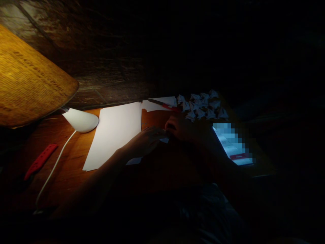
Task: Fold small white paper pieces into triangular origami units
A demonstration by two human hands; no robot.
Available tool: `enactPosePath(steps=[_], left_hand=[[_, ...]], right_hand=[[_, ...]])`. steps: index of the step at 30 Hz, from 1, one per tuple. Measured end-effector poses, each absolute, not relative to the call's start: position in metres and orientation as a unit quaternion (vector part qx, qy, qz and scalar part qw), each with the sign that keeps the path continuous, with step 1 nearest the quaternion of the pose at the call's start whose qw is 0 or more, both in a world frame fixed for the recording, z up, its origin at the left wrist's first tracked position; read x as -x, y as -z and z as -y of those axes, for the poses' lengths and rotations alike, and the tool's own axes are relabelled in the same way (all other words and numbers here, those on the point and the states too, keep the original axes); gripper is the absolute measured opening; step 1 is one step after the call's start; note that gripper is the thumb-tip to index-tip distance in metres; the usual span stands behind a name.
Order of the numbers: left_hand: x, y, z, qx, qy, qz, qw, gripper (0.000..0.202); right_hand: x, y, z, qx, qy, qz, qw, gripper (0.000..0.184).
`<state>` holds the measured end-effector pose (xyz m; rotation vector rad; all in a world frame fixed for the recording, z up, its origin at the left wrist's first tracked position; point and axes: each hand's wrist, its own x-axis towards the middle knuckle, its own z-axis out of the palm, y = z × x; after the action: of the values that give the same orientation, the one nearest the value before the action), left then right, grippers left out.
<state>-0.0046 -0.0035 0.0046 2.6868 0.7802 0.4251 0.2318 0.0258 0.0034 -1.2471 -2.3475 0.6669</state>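
Observation:
Over the middle of the wooden table, my left hand [146,137] and my right hand [181,128] meet at a small piece of paper [164,139]. Fingers of both hands are closed on it, and most of it is hidden by them and by shadow. Beneath my left forearm lies a stack of white paper sheets [119,125]. Past my right hand sit several small folded paper pieces [200,105], pointed in shape. A knife with a red handle [171,107] rests on some smaller paper [152,105] behind my hands.
On the left stands a lamp with a white base [82,121] and a yellowish shade [30,81]; its white cord [54,166] runs toward the front edge. A red power strip [42,161] lies left of the cord. A lit screen [228,142] lies at the right. Surroundings are dark.

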Motion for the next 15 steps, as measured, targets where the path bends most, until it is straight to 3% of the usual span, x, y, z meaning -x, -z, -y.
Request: enactPosePath(steps=[15], left_hand=[[0.004, -0.008, 0.005, -0.936, -0.13, -0.286, 0.158, 0.04]], right_hand=[[-0.215, -0.003, -0.021, 0.535, -0.227, 0.783, 0.224, 0.005]])
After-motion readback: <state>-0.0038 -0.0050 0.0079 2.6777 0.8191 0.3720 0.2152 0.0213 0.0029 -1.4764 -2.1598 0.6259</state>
